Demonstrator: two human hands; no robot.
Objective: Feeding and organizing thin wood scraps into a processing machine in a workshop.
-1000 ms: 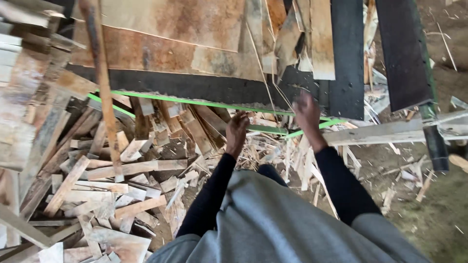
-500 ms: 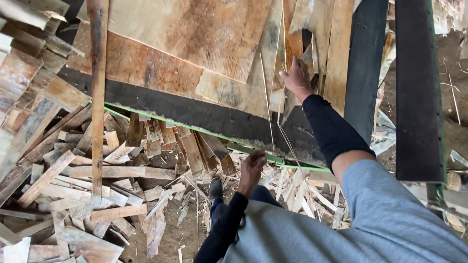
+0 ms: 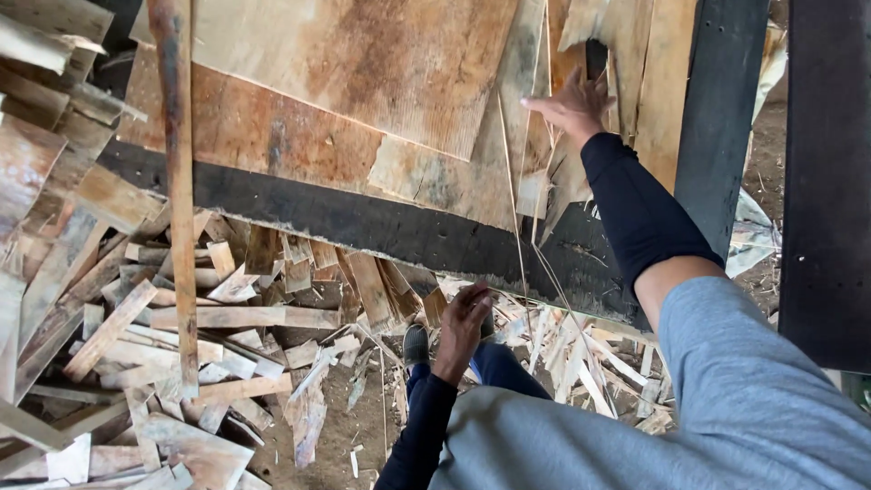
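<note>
Your right hand point(image 3: 575, 106) lies spread, fingers splayed, on the worn plywood sheet point(image 3: 381, 82), which stretches out to its left, while your left hand point(image 3: 463, 319) hangs low, loosely curled, seemingly empty, above wood scraps point(image 3: 227, 336) — dark shoe point(image 3: 415, 345) just beside it.

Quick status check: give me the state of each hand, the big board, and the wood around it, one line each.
Right hand: raised, fingers spread, pressed on the splintered boards at the sheet's edge.
Left hand: low, fingers curled at the black edge; grip unclear.
Plywood sheet: tilted up, worn, stained, its surface layer peeling.
Scrap wood pile: loose, jumbled on the ground.
Long slat: leaning across the sheet and pile.
Shoe: on dirt.
</note>
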